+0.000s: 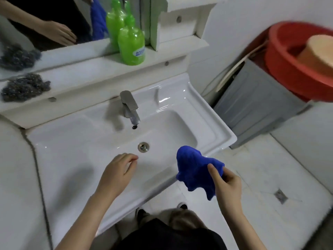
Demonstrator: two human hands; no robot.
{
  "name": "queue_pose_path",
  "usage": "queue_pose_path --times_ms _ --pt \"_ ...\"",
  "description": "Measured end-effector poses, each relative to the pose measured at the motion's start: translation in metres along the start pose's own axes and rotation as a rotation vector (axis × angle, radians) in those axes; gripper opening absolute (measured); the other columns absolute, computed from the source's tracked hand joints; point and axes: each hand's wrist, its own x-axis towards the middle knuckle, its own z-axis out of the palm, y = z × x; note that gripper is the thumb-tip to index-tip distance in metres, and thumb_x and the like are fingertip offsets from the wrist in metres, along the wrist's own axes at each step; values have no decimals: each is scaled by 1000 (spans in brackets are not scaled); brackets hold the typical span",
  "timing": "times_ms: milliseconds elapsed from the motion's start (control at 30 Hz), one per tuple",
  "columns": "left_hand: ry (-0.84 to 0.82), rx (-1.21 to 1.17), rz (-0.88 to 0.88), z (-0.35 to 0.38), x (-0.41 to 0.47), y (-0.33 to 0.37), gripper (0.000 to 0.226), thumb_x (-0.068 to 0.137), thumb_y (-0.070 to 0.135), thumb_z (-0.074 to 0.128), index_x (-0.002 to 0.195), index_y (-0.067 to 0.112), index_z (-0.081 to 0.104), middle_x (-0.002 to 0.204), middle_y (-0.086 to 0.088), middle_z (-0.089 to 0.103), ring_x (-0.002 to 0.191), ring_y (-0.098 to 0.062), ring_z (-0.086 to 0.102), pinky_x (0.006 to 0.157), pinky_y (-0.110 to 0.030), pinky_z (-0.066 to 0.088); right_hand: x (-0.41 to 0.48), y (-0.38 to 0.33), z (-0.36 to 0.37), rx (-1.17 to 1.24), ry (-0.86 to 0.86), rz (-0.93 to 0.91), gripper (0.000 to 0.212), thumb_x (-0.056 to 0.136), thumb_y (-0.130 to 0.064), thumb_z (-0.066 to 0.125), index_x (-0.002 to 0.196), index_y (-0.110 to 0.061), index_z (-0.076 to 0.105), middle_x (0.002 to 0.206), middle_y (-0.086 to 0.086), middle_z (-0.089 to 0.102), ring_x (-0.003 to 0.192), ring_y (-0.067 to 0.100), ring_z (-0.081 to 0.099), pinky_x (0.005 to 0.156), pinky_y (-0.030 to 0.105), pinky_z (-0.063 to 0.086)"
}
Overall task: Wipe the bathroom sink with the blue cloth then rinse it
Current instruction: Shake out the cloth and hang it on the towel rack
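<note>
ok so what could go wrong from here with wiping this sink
1. The right hand holds the crumpled blue cloth at the white ceramic sink's front rim, partly over the tiled floor. If the hold slips, it could land there and pick up dirt.
2. The green plastic bottle stands on the ledge just behind the grey metal faucet. Wiping near the back might knock it into the basin.

White tiled floor [252, 170], white walls [270, 15], a mirror [45, 20] and a red basin [281, 65] on a grey cabinet [252, 109].
</note>
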Motion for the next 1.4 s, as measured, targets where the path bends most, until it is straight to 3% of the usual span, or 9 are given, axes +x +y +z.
queue_pose_path --times_ms 167,400,533,633,733,833,1033,1233,1400 --pt "-180 -53 34 47 -13 27 17 98 22 52 109 24 66 105 16 63 102 -2 56 85 -18 40 -28 54 -70 -26 204 72 45 90 -21 66 70 14 45 57 12 33 53 18 30 49 29 25" --pt "-495 -137 -134 156 -87 57 17 97 30 52 101 39 66 105 18 68 102 1 62 91 -27 51 -77 152 -168 -10 358 275 50 89 -19 65 62 8 32 59 9 26 54 16 24 52 28 19" --pt "-516 -210 -223 203 -115 102 18 97 19 55 98 31 68 98 13 71 93 6 63 81 -17 46 -97 188 -231 6 453 383 47 88 -20 65 65 11 37 56 9 29 55 19 29 52 30 22" --pt "-524 -278 -252 236 -113 139 20 97 16 53 97 29 69 93 5 73 89 4 64 86 -25 48 -99 205 -269 10 502 418 43 87 -21 65 69 13 45 58 9 33 58 20 33 55 30 25" --pt "-522 -306 -234 254 -99 177 20 98 16 52 96 28 68 93 6 72 90 4 65 80 -18 47 -90 208 -294 22 530 419 46 87 -21 65 66 12 40 61 10 30 56 17 29 52 29 23" --pt "-470 -317 -183 263 -74 201 20 99 16 51 96 27 68 92 7 72 89 7 64 82 -18 47 -66 199 -310 50 538 364 49 88 -20 65 63 8 33 62 10 27 57 17 25 53 30 19" --pt "-399 -318 -190 285 -14 211 20 98 18 52 98 27 70 94 7 74 96 -6 66 87 -28 48 25 180 -322 143 478 275 52 88 -19 67 60 6 31 59 10 24 55 19 24 52 28 20" --pt "-377 -359 -274 328 67 232 20 98 19 53 92 28 71 90 5 73 95 -14 66 86 -29 49 148 157 -329 126 407 278 48 88 -17 65 61 8 34 58 11 27 49 18 27 39 22 21" --pt "-365 -413 -271 343 158 286 19 97 22 53 92 26 71 94 6 74 95 -8 67 91 -29 51 246 122 -354 83 401 225 49 88 -17 65 61 7 32 60 9 25 57 21 26 52 30 22"
